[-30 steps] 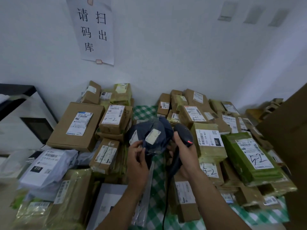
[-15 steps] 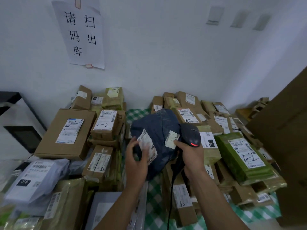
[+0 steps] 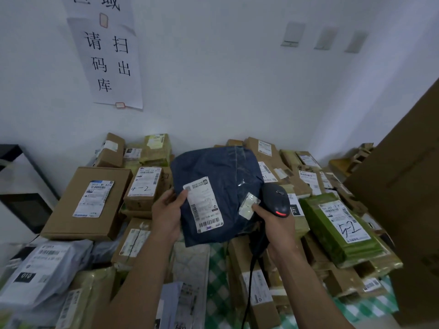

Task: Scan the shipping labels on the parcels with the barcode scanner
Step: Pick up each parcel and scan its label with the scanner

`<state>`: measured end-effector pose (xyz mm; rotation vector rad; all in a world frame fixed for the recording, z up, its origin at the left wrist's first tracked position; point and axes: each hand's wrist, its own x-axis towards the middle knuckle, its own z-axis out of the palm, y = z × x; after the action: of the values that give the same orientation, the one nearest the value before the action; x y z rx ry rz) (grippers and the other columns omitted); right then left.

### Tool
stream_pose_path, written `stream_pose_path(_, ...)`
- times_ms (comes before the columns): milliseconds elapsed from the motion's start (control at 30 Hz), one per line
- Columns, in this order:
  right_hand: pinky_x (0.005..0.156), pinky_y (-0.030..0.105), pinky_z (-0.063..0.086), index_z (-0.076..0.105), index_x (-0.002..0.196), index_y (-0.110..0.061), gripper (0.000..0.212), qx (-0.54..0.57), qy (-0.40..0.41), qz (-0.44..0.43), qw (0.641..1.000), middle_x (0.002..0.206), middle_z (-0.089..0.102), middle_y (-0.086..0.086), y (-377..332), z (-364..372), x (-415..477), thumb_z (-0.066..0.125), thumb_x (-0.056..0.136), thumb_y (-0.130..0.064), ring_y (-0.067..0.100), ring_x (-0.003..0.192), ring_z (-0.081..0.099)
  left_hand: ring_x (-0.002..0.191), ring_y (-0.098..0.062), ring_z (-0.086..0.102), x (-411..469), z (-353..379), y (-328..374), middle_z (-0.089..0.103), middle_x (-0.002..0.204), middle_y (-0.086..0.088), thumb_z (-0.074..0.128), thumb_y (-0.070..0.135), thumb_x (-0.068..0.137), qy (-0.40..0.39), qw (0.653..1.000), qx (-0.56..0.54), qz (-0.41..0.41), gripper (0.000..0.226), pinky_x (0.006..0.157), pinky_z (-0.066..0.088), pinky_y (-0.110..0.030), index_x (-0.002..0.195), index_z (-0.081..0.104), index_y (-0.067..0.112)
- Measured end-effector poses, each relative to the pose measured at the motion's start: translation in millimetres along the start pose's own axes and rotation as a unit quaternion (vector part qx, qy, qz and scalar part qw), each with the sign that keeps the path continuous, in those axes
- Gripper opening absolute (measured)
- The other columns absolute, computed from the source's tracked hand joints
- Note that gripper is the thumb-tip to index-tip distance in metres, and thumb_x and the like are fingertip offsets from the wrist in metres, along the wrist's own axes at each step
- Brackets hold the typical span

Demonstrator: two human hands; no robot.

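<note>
Held up at centre frame, above a heap of parcels: a dark blue plastic-bag parcel [image 3: 213, 167], with its white shipping label [image 3: 205, 205] facing the camera at the bag's lower left. Gripped at its left edge by the left hand [image 3: 166, 214], thumb laid on the label's upper left corner. Clasped in the right hand [image 3: 275, 224], just right of the bag: a black barcode scanner [image 3: 276, 201], red light glowing on its head, one fingertip touching a small pale sticker [image 3: 248, 205] on the bag's right edge. Trailed from the scanner toward the bottom edge: a black cable [image 3: 249, 281]. Flanked at right by a green parcel marked 5-2 [image 3: 337, 224] and at left by a cardboard box marked 4-2 [image 3: 145, 186]. Spread beneath the heap: a green-checked cloth [image 3: 217, 257]. Taped to the wall at upper left: a paper notice [image 3: 111, 60] with Chinese characters.
</note>
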<state>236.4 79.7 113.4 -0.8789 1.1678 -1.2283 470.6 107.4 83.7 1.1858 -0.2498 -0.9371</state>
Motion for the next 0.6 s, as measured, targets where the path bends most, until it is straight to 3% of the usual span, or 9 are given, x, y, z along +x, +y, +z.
stream_pose_path(100, 0.085, 0.034, 0.058, 0.074, 0.114, -0.023, 0.038, -0.038, -0.018, -0.014, 0.999, 0.102, 0.08, -0.007, -1, 9, -6, 0.089, 0.079, -0.015, 0.012, 0.096, 0.075, 0.095, -0.025, 0.073, 0, -1, 18, 0.076, 0.097, -0.001, 0.073, 0.012, 0.095, 0.057, 0.987, 0.082, 0.126, 0.01, 0.083, 0.06, -0.04, 0.095, 0.071, 0.022)
stream_pose_path(233, 0.075, 0.025, 0.054, 0.073, 0.11, -0.026, 0.036, -0.128, -0.082, -0.035, 0.988, 0.096, 0.079, -0.012, 4, 28, -19, 0.09, 0.079, -0.021, 0.004, 0.088, 0.073, 0.091, -0.009, 0.072, -5, -5, 41, 0.073, 0.104, 0.006, 0.075, 0.019, 0.094, 0.107, 0.968, 0.075, 0.215, 0.015, 0.073, 0.06, -0.025, 0.108, 0.071, 0.024)
stream_pose_path(333, 0.062, 0.023, 0.055, 0.071, 0.105, -0.02, 0.03, -0.169, -0.167, -0.045, 0.97, 0.086, 0.077, -0.002, 8, 47, -31, 0.087, 0.081, -0.01, 0.009, 0.071, 0.071, 0.091, -0.007, 0.072, -4, -9, 47, 0.074, 0.106, 0.006, 0.077, 0.021, 0.093, 0.122, 0.966, 0.063, 0.221, 0.017, 0.076, 0.061, -0.028, 0.108, 0.072, 0.028)
stream_pose_path(433, 0.061, 0.028, 0.057, 0.07, 0.105, -0.022, 0.031, -0.216, -0.231, -0.039, 0.948, 0.08, 0.077, -0.01, 13, 62, -41, 0.086, 0.082, -0.01, 0.008, 0.066, 0.069, 0.091, -0.004, 0.069, -3, -13, 52, 0.072, 0.105, 0.009, 0.076, 0.019, 0.094, 0.137, 0.97, 0.039, 0.198, 0.022, 0.071, 0.058, -0.021, 0.115, 0.071, 0.023)
stream_pose_path(500, 0.063, 0.03, 0.058, 0.069, 0.108, -0.029, 0.035, -0.251, -0.251, -0.034, 0.934, 0.084, 0.076, -0.014, 18, 70, -44, 0.086, 0.082, -0.014, 0.005, 0.068, 0.07, 0.093, -0.007, 0.069, -3, -17, 54, 0.071, 0.106, 0.007, 0.076, 0.017, 0.093, 0.148, 0.97, 0.026, 0.19, 0.024, 0.073, 0.057, -0.024, 0.115, 0.07, 0.02)
stream_pose_path(600, 0.071, 0.042, 0.06, 0.068, 0.102, -0.03, 0.031, -0.291, -0.263, -0.031, 0.919, 0.087, 0.077, -0.005, 23, 76, -44, 0.085, 0.08, -0.016, 0.01, 0.07, 0.07, 0.087, -0.002, 0.069, -3, -20, 55, 0.071, 0.102, 0.009, 0.077, 0.015, 0.092, 0.151, 0.97, 0.011, 0.19, 0.021, 0.07, 0.056, -0.021, 0.111, 0.069, 0.02)
